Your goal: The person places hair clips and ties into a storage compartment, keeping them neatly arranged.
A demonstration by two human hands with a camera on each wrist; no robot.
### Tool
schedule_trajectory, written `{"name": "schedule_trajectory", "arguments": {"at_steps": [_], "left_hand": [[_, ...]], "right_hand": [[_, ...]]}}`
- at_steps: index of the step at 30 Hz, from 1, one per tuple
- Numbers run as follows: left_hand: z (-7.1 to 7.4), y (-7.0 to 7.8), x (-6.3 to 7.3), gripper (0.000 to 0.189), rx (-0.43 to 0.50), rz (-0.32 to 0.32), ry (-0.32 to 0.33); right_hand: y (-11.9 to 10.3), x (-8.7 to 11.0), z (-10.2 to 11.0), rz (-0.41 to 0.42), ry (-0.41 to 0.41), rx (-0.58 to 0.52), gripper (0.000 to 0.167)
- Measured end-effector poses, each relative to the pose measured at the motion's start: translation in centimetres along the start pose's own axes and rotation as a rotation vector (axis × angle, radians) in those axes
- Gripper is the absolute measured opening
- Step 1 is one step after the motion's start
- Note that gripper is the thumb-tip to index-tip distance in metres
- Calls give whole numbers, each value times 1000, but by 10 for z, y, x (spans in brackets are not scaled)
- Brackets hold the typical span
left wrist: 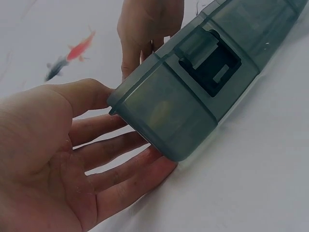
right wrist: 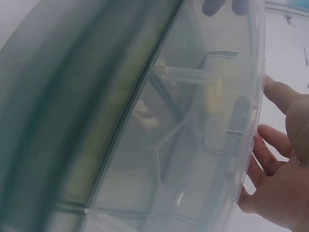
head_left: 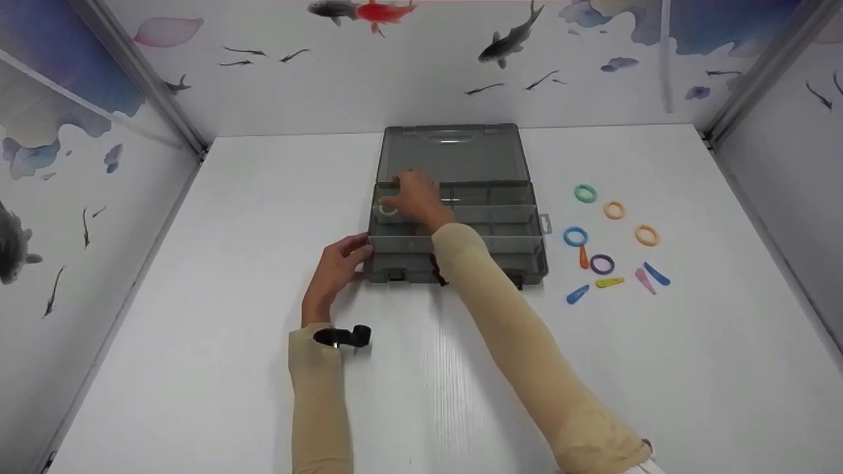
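A grey see-through compartment box [head_left: 461,264] stands on the white table with its lid [head_left: 454,155] folded back. My left hand [head_left: 336,270] rests against the box's left side near the front corner. In the left wrist view, its fingers [left wrist: 120,169] are fairly straight along that side, thumb at the rim. My right hand [head_left: 418,197] reaches over the back left compartment, thumb and fingers spread apart. A pale ring-shaped hair tie [head_left: 388,210] shows just under that thumb, partly hidden. Two dark fingertips [right wrist: 212,7] show through the plastic in the right wrist view.
Right of the box lie several coloured hair ties, among them a green one [head_left: 585,193] and a purple one [head_left: 602,264]. Several snap hair clips, including a yellow one [head_left: 609,282] and a pink one [head_left: 645,281], lie nearby. Printed panels [head_left: 421,79] enclose the table.
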State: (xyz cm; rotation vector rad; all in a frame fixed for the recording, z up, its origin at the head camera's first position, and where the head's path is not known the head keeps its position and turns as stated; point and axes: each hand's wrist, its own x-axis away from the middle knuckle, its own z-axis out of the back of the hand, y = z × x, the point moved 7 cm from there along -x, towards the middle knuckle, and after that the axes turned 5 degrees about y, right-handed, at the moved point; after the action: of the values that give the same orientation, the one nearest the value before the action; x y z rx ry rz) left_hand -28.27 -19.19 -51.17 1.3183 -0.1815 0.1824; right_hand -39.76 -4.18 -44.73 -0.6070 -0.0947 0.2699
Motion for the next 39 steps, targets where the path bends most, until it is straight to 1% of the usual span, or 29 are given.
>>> {"name": "schedule_trajectory", "arguments": {"at_steps": [4, 8, 12, 15, 20, 25, 28, 32, 36, 39], "left_hand": [[-2, -2, -2, 45, -1, -3, 2], [-3, -4, -1, 45, -15, 6, 9], [-2, -5, -1, 45, -23, 8, 16], [1, -5, -1, 46, -27, 10, 17], [0, -6, -2, 46, -25, 20, 14], [-2, -6, -1, 46, -18, 21, 15], [-1, -6, -1, 47, -18, 22, 14], [0, -5, -3, 46, -10, 19, 17], [1, -5, -5, 46, -3, 23, 22], [1, -5, -5, 46, -12, 29, 21]], "right_hand": [[-2, 6, 7, 38, -10, -20, 58], [-3, 14, 15, 73, -25, -86, 58], [-9, 25, 23, 132, -27, -143, 59], [-15, 36, 33, 183, -9, -182, 59], [-17, 56, 57, 228, 35, -247, 60], [-4, 71, 82, 272, 100, -262, 62], [7, 78, 94, 304, 141, -236, 59], [26, 91, 107, 334, 175, -206, 56], [44, 106, 115, 352, 172, -183, 55], [58, 118, 120, 349, 139, -168, 57]]}}
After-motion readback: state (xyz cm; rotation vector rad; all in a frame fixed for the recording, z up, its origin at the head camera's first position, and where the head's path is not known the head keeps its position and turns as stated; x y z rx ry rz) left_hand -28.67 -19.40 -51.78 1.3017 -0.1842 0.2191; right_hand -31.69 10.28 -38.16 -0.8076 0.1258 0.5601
